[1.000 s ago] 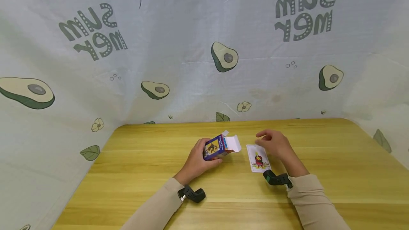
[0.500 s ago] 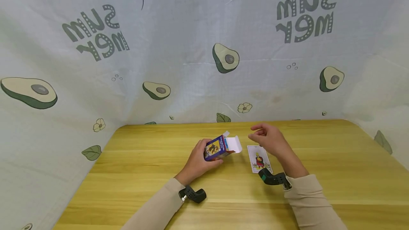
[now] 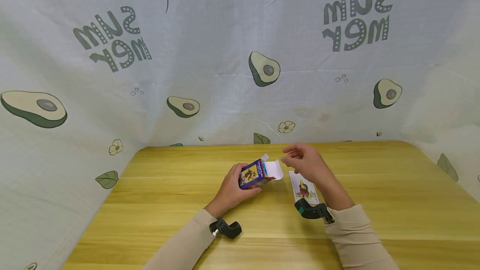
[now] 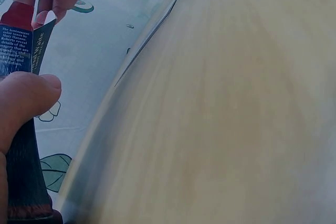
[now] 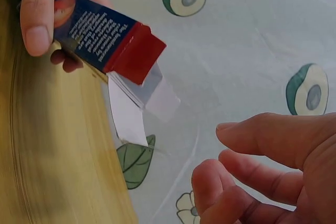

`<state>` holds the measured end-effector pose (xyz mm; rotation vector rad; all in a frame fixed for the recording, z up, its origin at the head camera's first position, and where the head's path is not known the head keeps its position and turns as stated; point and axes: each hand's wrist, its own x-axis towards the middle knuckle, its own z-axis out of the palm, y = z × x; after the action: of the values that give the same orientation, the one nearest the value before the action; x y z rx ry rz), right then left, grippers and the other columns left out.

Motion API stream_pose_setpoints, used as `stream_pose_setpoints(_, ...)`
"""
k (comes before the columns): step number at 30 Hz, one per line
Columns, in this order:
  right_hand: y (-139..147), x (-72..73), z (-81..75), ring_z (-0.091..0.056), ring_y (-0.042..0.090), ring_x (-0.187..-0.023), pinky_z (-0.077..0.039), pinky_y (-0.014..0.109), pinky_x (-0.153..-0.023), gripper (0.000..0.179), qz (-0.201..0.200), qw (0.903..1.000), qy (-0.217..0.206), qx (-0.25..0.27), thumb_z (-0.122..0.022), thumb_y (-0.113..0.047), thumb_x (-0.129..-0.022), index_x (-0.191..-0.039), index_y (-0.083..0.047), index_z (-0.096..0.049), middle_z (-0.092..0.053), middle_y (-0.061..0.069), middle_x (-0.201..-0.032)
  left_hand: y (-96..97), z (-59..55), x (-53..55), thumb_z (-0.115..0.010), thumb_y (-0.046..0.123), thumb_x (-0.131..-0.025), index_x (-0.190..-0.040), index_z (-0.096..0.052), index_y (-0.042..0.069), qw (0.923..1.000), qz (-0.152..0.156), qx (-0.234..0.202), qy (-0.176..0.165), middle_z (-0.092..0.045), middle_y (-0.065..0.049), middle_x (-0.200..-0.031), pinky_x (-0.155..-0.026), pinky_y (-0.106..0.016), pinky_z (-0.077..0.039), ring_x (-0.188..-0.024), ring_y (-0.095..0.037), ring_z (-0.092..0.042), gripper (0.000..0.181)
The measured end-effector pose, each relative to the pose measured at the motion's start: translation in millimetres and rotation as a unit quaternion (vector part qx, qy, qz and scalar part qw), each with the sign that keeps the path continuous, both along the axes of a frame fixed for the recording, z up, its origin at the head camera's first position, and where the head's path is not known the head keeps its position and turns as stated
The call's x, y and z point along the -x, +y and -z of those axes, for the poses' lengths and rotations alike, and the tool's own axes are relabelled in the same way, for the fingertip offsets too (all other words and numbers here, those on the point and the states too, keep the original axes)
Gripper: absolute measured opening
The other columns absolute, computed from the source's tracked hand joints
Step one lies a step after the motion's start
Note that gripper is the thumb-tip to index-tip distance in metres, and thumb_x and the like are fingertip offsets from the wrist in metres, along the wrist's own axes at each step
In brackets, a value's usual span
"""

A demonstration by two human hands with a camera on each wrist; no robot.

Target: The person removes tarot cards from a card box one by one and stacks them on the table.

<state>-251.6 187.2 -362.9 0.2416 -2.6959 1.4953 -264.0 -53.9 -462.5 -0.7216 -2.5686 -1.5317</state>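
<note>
My left hand [image 3: 229, 191] grips a blue tarot card box [image 3: 250, 175] above the table, thumb on the near side. The box is tilted, its flaps hanging loose at the end that faces right. In the right wrist view a red flap [image 5: 139, 56] and a white flap [image 5: 127, 111] stand away from the box mouth, and pale edges show inside it. My right hand [image 3: 307, 163] hovers just right of the mouth, fingers loosely bent and holding nothing. Below it a picture card [image 3: 303, 188] lies face up on the table, partly covered by the wrist camera.
The wooden table [image 3: 168, 203] reaches back to a hanging cloth [image 3: 225, 32] printed with avocados and letters. Black wrist cameras [image 3: 228, 228] stick out from both wrists, the right one above the card's near edge.
My right hand has moved left from over the card's far edge toward the box mouth. The left hand, the box and the card have stayed about where they were.
</note>
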Motion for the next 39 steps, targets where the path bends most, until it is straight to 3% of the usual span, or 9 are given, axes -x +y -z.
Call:
stream_pose_setpoints(11, -12.2, -0.7, 1.1, -0.053, 0.024, -0.070, -0.047, 0.030, -0.055, 0.028, -0.014, 0.9997, -0.017, 0.012, -0.066, -0.015, -0.091, -0.114, 0.001, -0.061, -0.064, 0.012, -0.095, -0.2, -2.9, -0.1, -0.080, 0.038, -0.078, -0.134, -0.045, 0.016, 1.0000, 0.001, 0.001, 0.006, -0.050, 0.002, -0.116, -0.083, -0.027, -0.048, -0.099, -0.014, -0.051, 0.070)
stream_pose_setpoints(17, -17.0, -2.0, 2.3, -0.054, 0.025, -0.075, -0.047, 0.031, -0.059, 0.027, -0.002, 0.9999, -0.015, -0.005, -0.066, -0.015, -0.090, -0.112, 0.000, -0.063, -0.062, 0.010, -0.094, 0.7, -2.5, 0.6, -0.080, 0.039, -0.078, -0.134, -0.044, 0.016, 0.9999, 0.003, 0.003, 0.009, -0.049, 0.002, -0.117, -0.084, -0.027, -0.047, -0.100, -0.013, -0.051, 0.070)
stream_pose_setpoints(28, -23.4, -3.0, 6.0, -0.057, 0.020, -0.080, -0.048, 0.031, -0.067, 0.021, -0.016, 0.9997, 0.009, -0.018, -0.068, -0.015, -0.089, -0.104, 0.000, -0.064, -0.063, 0.008, -0.091, 0.0, -1.1, -0.6, -0.080, 0.038, -0.078, -0.134, -0.045, 0.015, 1.0000, 0.001, 0.000, 0.008, -0.050, 0.002, -0.117, -0.084, -0.028, -0.047, -0.099, -0.014, -0.051, 0.070)
stream_pose_setpoints(39, -28.5, -4.4, 13.9, -0.054, 0.020, -0.080, -0.047, 0.030, -0.066, 0.020, -0.017, 0.9989, -0.013, -0.041, -0.070, -0.017, -0.088, -0.101, -0.003, -0.064, -0.061, 0.006, -0.088, 0.1, 0.8, -0.6, -0.080, 0.037, -0.078, -0.133, -0.045, 0.015, 1.0000, 0.003, -0.001, 0.009, -0.050, 0.002, -0.117, -0.085, -0.028, -0.047, -0.100, -0.014, -0.051, 0.069)
